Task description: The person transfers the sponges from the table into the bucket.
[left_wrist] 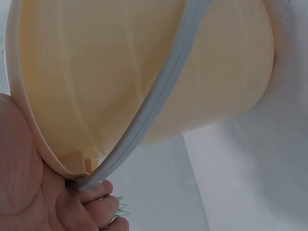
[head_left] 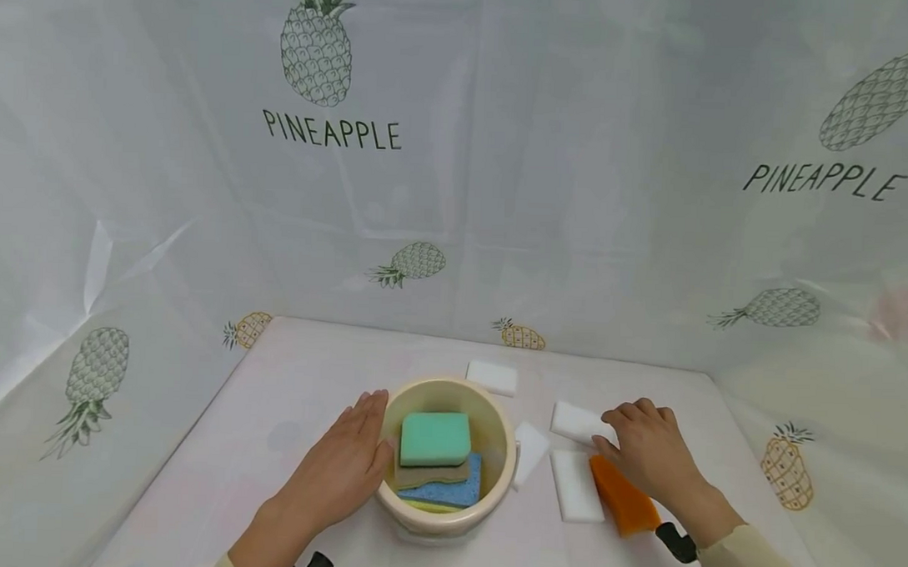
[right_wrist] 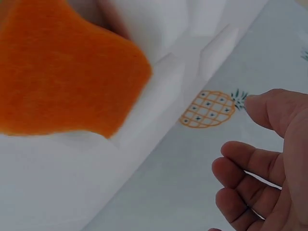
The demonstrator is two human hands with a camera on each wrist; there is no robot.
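A cream bucket (head_left: pixel 436 523) holds a green sponge (head_left: pixel 435 438), a brown sponge (head_left: pixel 431 475) and a blue sponge (head_left: pixel 454 488), with some yellow at the bottom. My left hand (head_left: pixel 346 459) rests against the bucket's left rim, fingers extended; in the left wrist view the hand (left_wrist: pixel 62 207) touches the rim beside the grey handle (left_wrist: pixel 149 108). My right hand (head_left: pixel 651 449) hovers over an orange sponge (head_left: pixel 622 498), holding nothing. The right wrist view has this hand (right_wrist: pixel 260 168) with fingers loosely bent, apart from the orange sponge (right_wrist: pixel 72 77).
White sponges lie right of the bucket: one behind it (head_left: pixel 492 377), one near my right hand (head_left: pixel 578 423), one beside the orange sponge (head_left: pixel 577 486). Another white piece (head_left: pixel 531 453) lies against the bucket. A pineapple-print sheet (head_left: pixel 577 196) hangs around the table.
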